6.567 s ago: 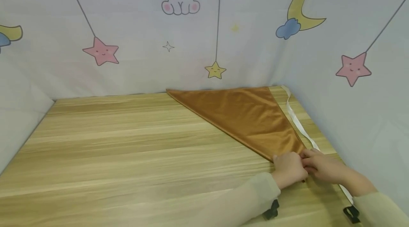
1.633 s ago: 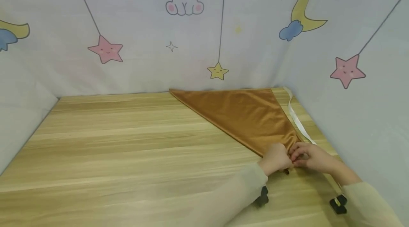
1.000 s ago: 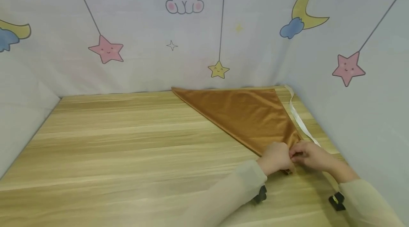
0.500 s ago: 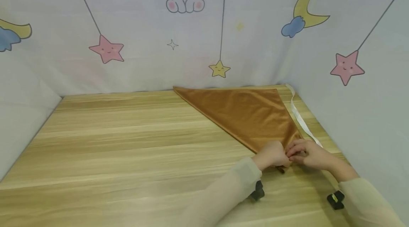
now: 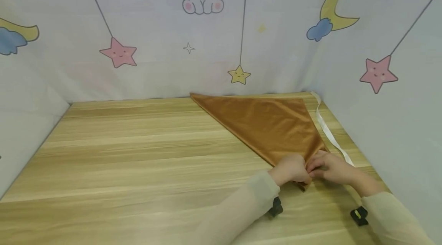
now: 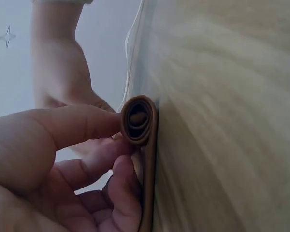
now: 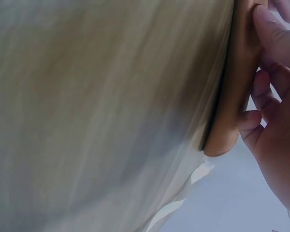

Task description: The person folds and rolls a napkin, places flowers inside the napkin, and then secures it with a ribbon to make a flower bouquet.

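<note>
A shiny brown cloth lies at the back right of the table, folded into a rough triangle. Its near corner is wound into a tight roll, and the spiral end of the roll faces the left wrist view. My left hand pinches this end, thumb against the coil and other fingers curled at the flat layer beside it. Close by on the right, my right hand holds the other part of the roll; in the right wrist view its fingertips press along the brown roll. In the head view the hands hide most of the roll.
A white ribbon-like strip runs along the right edge of the wood-grain table. White fabric walls printed with stars, moons and a bear close off the back and sides. Dark wrist mounts hang below the sleeves.
Both hands have shifted left along the cloth's near end, winding more of it in. The right fingers loosened and closed again along the way. The far part of the cloth stays put.
</note>
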Action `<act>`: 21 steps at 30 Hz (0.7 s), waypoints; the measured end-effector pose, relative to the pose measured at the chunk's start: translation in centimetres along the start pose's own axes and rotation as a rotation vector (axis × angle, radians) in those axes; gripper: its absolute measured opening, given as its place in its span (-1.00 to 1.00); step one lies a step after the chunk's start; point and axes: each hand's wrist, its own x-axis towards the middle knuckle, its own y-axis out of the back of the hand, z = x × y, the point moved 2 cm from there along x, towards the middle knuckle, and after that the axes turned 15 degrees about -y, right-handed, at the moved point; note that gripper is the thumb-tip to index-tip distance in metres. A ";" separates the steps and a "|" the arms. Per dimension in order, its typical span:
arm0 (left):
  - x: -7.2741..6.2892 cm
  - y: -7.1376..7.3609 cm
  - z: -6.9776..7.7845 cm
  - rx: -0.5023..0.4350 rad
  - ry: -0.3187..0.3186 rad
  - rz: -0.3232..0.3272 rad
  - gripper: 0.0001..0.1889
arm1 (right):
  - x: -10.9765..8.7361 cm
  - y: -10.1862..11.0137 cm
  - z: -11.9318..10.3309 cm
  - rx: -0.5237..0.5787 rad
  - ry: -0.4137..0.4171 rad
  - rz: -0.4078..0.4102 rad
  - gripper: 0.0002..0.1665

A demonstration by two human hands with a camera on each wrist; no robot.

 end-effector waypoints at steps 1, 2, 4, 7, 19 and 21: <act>-0.1 -0.1 0.2 0.047 -0.010 0.009 -0.55 | 0.1 0.0 -0.1 0.008 0.013 -0.007 -0.78; -0.2 -0.2 0.4 0.084 -0.018 0.019 -0.57 | 0.2 0.0 -0.1 0.013 0.025 -0.013 -0.78; -0.4 -0.3 0.7 0.133 -0.022 0.035 -0.61 | 0.3 0.0 -0.2 0.030 0.024 -0.028 -0.80; -0.6 -0.5 0.8 0.122 -0.016 0.059 -0.64 | 0.4 0.0 -0.1 0.064 -0.033 -0.061 -0.80; -1.0 0.0 -0.3 -0.067 0.021 0.040 -0.65 | 0.1 0.1 -0.4 0.108 -0.116 -0.085 -0.78; -0.9 0.1 -0.4 -0.071 0.027 0.038 -0.64 | 0.1 0.1 -0.5 0.091 -0.107 -0.085 -0.77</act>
